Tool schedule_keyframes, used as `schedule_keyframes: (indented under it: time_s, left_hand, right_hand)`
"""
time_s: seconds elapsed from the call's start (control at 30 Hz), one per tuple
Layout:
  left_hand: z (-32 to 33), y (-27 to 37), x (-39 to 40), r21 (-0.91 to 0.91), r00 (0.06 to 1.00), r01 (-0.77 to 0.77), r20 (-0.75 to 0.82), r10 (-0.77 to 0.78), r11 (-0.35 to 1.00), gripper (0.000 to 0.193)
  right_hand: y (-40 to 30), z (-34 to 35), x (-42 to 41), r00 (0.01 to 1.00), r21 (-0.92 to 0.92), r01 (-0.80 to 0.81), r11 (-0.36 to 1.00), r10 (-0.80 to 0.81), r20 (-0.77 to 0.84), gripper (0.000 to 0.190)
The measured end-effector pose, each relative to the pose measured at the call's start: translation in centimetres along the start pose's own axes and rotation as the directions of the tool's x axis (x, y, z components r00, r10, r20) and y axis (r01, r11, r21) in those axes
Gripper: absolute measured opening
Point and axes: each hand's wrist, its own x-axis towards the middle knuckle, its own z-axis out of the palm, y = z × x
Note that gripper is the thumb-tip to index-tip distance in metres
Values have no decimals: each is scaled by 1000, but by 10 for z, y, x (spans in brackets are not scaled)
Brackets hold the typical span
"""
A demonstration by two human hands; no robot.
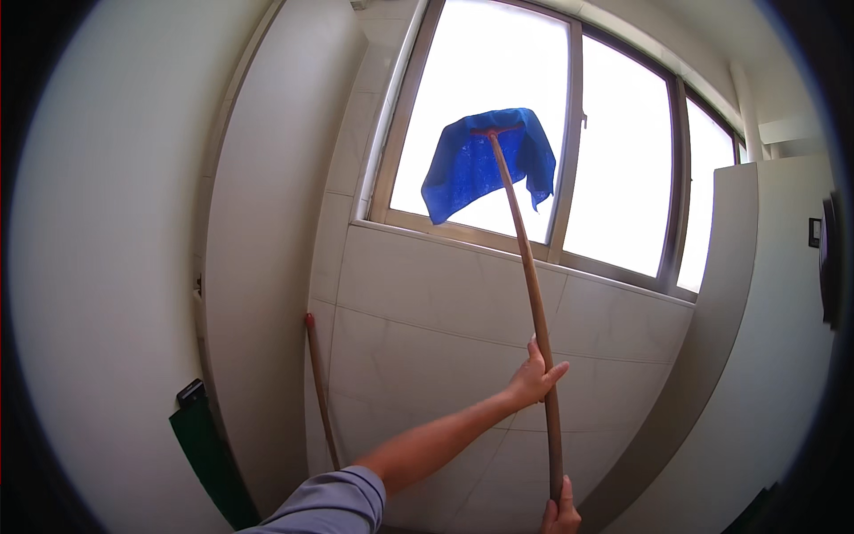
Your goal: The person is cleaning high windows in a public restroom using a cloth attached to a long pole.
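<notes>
My left hand is closed around the lower part of a long wooden pole, its thumb resting along the wood. Lower down, at the bottom edge of the view, my right hand grips the same pole near its end. The pole rises to a red crossbar head, over which a blue cloth is draped. The cloth hangs in front of the left pane of a bright window; whether it touches the glass I cannot tell.
A second wooden pole with a red tip leans at the tiled wall. Pale partition panels stand on the left and right. A dark green object is at the lower left, and a black round-edged fixture at the far right.
</notes>
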Motion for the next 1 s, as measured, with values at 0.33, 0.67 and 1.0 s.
schedule_keyframes:
  time_s: [0.33,0.67,1.0]
  left_hand:
    - [-82,-32,-121,121,927,-375,61,370,919,54]
    - [-179,-89,-238,121,980,-63,-181,85,991,38]
    - [-181,-98,-265,38,982,65,-180,-57,997,32]
  right_hand:
    - [-59,9,215,991,-6,93,996,-93,-97,37]
    - [-277,44,418,998,-93,32,995,-37,-54,35]
    - [-177,129,338,999,-72,16,997,-14,30,39]
